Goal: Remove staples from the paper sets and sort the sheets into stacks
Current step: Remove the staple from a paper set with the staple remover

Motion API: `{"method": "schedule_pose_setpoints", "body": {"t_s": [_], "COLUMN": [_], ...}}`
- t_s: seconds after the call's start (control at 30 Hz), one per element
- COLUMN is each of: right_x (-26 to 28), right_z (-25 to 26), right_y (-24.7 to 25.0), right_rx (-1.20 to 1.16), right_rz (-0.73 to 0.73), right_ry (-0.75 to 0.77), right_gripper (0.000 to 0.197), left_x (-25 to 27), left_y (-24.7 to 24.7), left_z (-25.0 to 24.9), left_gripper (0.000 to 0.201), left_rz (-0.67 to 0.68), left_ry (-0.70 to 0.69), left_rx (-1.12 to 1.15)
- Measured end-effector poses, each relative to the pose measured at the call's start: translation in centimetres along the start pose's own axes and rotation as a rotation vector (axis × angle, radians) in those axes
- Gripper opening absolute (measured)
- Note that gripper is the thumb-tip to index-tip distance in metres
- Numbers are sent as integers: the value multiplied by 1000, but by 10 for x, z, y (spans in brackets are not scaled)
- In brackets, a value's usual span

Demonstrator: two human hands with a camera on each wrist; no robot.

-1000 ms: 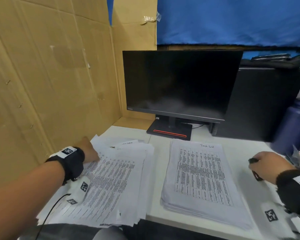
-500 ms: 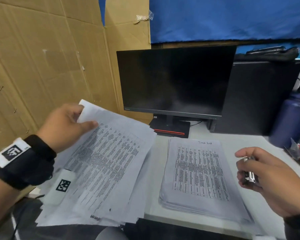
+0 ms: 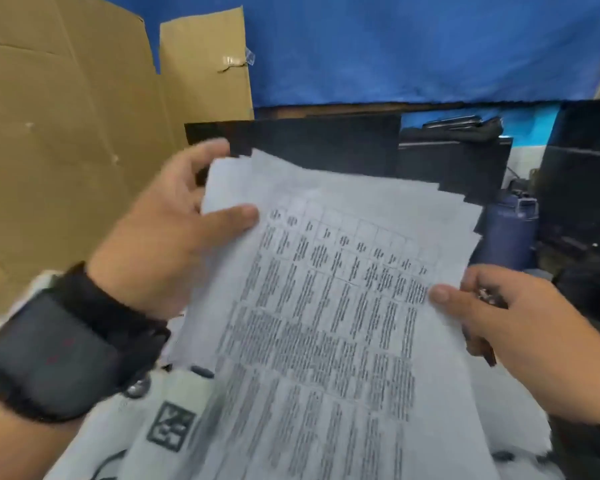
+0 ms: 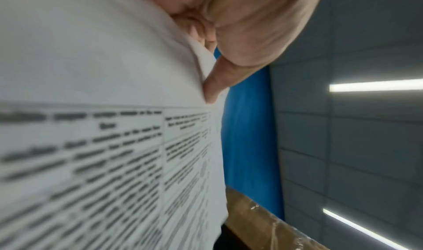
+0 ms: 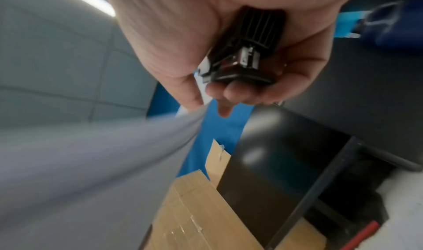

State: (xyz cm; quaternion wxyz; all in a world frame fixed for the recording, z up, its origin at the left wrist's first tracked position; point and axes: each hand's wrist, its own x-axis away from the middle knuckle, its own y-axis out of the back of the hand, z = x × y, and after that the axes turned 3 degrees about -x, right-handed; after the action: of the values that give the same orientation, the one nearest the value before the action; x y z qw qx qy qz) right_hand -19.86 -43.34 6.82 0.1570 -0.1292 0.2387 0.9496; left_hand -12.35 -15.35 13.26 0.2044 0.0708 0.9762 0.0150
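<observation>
Left hand point(image 3: 160, 251) pinches the top-left corner of the paper set point(image 3: 326, 306), lifted in front of the monitor point(image 3: 326, 147) (print blurred). Right hand point(image 3: 506, 334) pinches the right edge, thumb on top, remaining fingers curled round a dark staple remover point(image 5: 242, 54).

Nothing really readable here — the paper set point(image 3: 326, 306) has a printed table but it's all blur, and the wrist tag point(image 3: 171, 428) at 7 o'clock just shows a square marker pattern.
</observation>
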Motion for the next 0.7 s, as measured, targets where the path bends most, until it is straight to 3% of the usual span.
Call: {"method": "schedule_pose_setpoints", "body": {"t_s": [0.07,0.13,0.2,0.27,0.37,0.53,0.7], "right_x": [-12,-27,-38,-49,-65,-91,-88], "right_z": [-24,-55,-83,-93,-85,-68,-90], "right_y": [1,-4,-9,-12,-17,-61,-126], "right_rx": [62,177,407,537,630,644,646], "right_rz": [14,24,151,247,328,507,626], "right_ry": [-39,-98,-196,-177,-59,56,0], "right_gripper": [30,10,28,35,41,17,18], "left_x": [2,11,21,30,35,32,24], "left_y": [-18,-35,-52,-68,-83,-82,-68], "left_z": [56,112,162,194,216,224,234], "left_gripper": [55,54,61,57,45,26,44], "left_rz": [-62,-132,-191,-248,-315,-308,-206], "left_ry": [197,356,471,563,603,712,791], "left_rx": [0,5,-5,-6,-18,62,61]}}
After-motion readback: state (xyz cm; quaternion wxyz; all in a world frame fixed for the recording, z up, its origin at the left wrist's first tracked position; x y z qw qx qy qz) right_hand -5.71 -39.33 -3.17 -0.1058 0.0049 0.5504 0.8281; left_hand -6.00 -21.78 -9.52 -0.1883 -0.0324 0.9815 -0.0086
